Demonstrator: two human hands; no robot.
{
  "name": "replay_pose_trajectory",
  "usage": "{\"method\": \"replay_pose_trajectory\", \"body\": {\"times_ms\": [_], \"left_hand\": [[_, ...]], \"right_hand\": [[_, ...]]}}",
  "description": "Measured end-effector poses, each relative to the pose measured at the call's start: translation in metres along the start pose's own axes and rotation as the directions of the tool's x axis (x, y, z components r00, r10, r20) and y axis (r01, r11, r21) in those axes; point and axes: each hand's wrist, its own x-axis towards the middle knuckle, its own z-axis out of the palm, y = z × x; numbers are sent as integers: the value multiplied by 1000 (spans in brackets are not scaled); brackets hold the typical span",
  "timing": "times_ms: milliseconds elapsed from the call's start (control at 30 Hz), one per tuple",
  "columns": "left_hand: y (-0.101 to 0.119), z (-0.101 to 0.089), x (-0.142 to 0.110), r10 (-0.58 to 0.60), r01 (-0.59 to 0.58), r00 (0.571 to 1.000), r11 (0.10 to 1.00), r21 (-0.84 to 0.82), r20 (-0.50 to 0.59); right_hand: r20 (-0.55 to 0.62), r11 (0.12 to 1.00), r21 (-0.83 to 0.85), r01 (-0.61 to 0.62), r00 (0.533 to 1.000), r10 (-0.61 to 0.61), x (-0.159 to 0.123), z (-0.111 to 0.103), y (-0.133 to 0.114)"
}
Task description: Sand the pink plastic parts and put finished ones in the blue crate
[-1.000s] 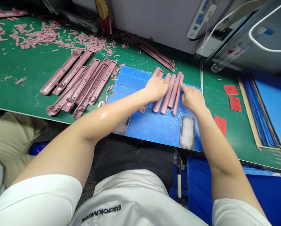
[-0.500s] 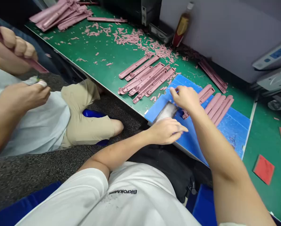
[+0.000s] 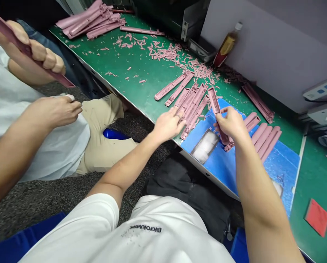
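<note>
Head view: the right hand (image 3: 228,122) pinches a channelled pink strip (image 3: 214,100), partly hiding it; the left hand (image 3: 168,125), loosely spread, partly covers similar strips (image 3: 195,103).

Pink strip (image 3: 214,100) in the right fingers (image 3: 220,117): matt plastic in appearance, with an uneven, ribbed inner face. Beneath these fingers, a smooth, faintly glossy blue sheet (image 3: 223,173), apparently plastic, bears a cloudy white patch (image 3: 206,145). Beyond the left fingers (image 3: 173,112), the green counter (image 3: 141,96) is smooth with a soft sheen.

The right fingers (image 3: 222,119) partly hide a pink piece (image 3: 214,100); the power strip (image 3: 320,91) is cropped.
</note>
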Motion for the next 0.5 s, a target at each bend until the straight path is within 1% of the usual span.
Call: {"method": "replay_pose_trajectory", "body": {"times_ms": [67,100,133,167,200,233,267,333,400,433,500], "left_hand": [[10,-2,-3,30,-30,1000,998,-57,7],[9,-6,2,35,-35,999,995,-92,0],[4,-12,12,20,-23,999,993,-120,-27],[-6,-18,26,-22,12,997,991,-133,-74],[-19,-23,45,-88,71,988,989,-132,-130],[-33,-28,66,-168,149,969,982,-117,-181],[-47,-31,87,-252,236,947,967,-100,-198],[-71,-34,124,-362,356,921,932,-67,-146],[-85,-34,143,-411,409,910,912,-38,-60],[-88,-33,146,-417,416,909,909,-31,-23],[-91,-32,137,-365,366,931,930,-44,23]], "right_hand": [[44,962,175,-209,978,204,-31,-11,9],[47,939,244,-241,970,237,-48,-15,12],[37,915,318,-247,968,248,-64,-17,14],[16,881,408,-241,966,256,-80,-17,14],[-10,833,508,-222,965,263,-95,-16,14],[-39,774,603,-193,962,271,-110,-13,14],[-63,710,685,-164,957,282,-124,-10,13],[-77,597,791,-135,945,317,-149,-4,11],[-74,530,838,-126,938,340,-171,2,11],[-79,512,851,-118,935,347,-181,5,12],[-89,488,866,-105,930,358,-198,8,18]]}}
